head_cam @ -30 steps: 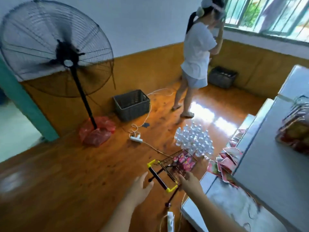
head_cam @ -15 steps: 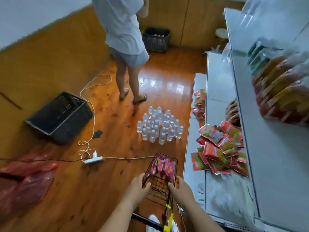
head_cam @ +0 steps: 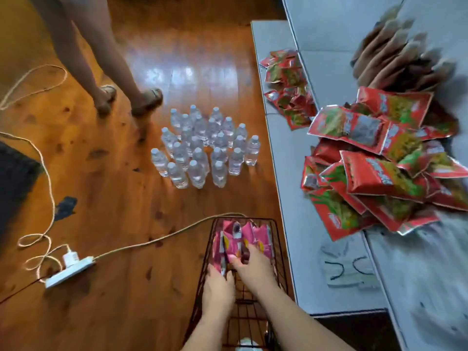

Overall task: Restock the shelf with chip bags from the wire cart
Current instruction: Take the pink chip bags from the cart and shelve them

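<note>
A small black wire cart (head_cam: 279,252) stands on the wooden floor at the bottom centre, beside the grey shelf (head_cam: 291,173). Several pink chip bags (head_cam: 255,235) stand at its far end. Both my hands are inside the cart. My right hand (head_cam: 249,266) closes its fingers on the near edge of the pink bags. My left hand (head_cam: 217,287) touches the left side of the same bags, fingers curled against them. Red chip bags (head_cam: 379,173) lie heaped on the shelf to the right.
Several water bottles (head_cam: 205,148) stand grouped on the floor ahead of the cart. A white power strip (head_cam: 68,271) and its cord trail across the floor at left. Another person's legs (head_cam: 106,67) stand beyond the bottles. More red packets (head_cam: 288,84) lie farther along the shelf.
My view has tipped down and closer to the cart. Both hands moved from the cart's near rim forward into it and onto the pink bags.
</note>
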Tool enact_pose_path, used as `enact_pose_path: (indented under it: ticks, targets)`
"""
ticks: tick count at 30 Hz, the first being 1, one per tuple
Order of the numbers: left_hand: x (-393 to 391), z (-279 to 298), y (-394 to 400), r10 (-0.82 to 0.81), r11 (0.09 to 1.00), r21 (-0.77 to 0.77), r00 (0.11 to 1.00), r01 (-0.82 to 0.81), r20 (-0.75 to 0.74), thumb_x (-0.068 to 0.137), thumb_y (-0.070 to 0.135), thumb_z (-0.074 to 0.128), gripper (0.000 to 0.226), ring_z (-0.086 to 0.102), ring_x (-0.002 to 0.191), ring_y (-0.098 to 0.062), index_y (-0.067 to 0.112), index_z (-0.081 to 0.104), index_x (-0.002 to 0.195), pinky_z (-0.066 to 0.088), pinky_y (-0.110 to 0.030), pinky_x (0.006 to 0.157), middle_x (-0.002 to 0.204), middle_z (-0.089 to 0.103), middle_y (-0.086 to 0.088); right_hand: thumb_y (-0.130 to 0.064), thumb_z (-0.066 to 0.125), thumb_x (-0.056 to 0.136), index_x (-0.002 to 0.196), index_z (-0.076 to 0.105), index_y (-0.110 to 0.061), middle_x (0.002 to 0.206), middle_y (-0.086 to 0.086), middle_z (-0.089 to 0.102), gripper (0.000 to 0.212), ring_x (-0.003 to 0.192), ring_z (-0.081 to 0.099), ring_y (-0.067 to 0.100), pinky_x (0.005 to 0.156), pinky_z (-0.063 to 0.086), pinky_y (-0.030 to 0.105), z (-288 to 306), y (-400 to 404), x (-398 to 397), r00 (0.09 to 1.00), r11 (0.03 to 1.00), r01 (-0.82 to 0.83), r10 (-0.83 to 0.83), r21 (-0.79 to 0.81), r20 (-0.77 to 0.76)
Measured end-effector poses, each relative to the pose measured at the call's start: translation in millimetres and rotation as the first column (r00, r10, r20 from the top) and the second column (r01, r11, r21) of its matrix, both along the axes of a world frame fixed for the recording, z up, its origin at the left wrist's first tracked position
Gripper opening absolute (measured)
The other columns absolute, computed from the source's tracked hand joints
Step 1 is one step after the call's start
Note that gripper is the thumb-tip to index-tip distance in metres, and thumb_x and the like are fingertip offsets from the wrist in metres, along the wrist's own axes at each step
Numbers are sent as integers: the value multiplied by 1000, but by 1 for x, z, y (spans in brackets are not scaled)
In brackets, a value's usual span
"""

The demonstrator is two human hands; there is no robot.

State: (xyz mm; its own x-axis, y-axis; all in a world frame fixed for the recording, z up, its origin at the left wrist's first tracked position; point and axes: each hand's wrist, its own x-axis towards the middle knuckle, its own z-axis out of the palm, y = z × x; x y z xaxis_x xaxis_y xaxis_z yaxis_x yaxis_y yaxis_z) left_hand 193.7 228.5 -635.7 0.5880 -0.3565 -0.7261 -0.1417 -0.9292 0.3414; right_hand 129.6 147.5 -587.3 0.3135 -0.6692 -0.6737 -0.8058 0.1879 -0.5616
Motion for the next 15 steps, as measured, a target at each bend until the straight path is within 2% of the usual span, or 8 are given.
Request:
enact_pose_path:
  ticks: [3,5,7,10,12,13,15]
  targets:
    - [-5,-24,3,13,999,-35,994,-9,109,97,28,48,36,64,105,-34,8,49,127,50,-36,82,114,67,-17,-31,65,85,104,64,-20,100,0,69,22,96,65,20,74,42,23,-45,3,10,999,997,25,-27,-72,-27]
    - [-5,-23,7,15,995,-96,987,0,157,95,22,50,25,66,96,-35,8,57,115,51,-37,77,104,70,-17,-29,63,84,93,65,-20,90,-1,69,12,86,65,20,70,44,24,-51,6,10,997,990,68,-73,-124,-35]
    - [-6,-6,11,-53,989,-121,973,82,225,93,26,52,17,66,88,-33,13,60,99,54,-39,73,96,67,-10,-29,62,84,82,63,-19,77,-4,66,10,71,61,15,60,44,24,-36,11,4,992,984,123,-126,-129,-14]
    - [-5,47,21,-181,956,-168,932,242,313,90,35,55,18,62,92,-24,18,62,91,55,-39,73,104,53,-1,-33,60,83,72,63,-17,72,-5,60,20,63,52,5,51,35,18,20,24,-16,985,981,166,-169,-95,-22]
    - [-3,98,28,-232,921,-247,933,302,276,90,40,56,23,57,112,-21,23,65,104,55,-35,87,124,49,1,-32,60,85,69,61,-20,81,-2,60,20,69,54,9,52,33,16,76,32,-29,977,975,215,-214,-47,19]
    - [-2,131,30,-276,892,-305,937,333,214,91,46,53,31,51,123,-18,28,62,115,51,-36,97,134,46,4,-31,60,87,74,62,-22,85,-2,60,15,73,55,12,53,33,15,109,34,-35,963,964,266,-265,-6,55]
    - [0,199,33,-376,834,-432,926,343,9,93,62,40,42,48,125,-7,38,54,124,46,-36,105,134,50,13,-32,57,90,94,61,-20,92,0,61,13,83,56,16,59,37,20,182,40,-48,921,926,373,-378,66,94]
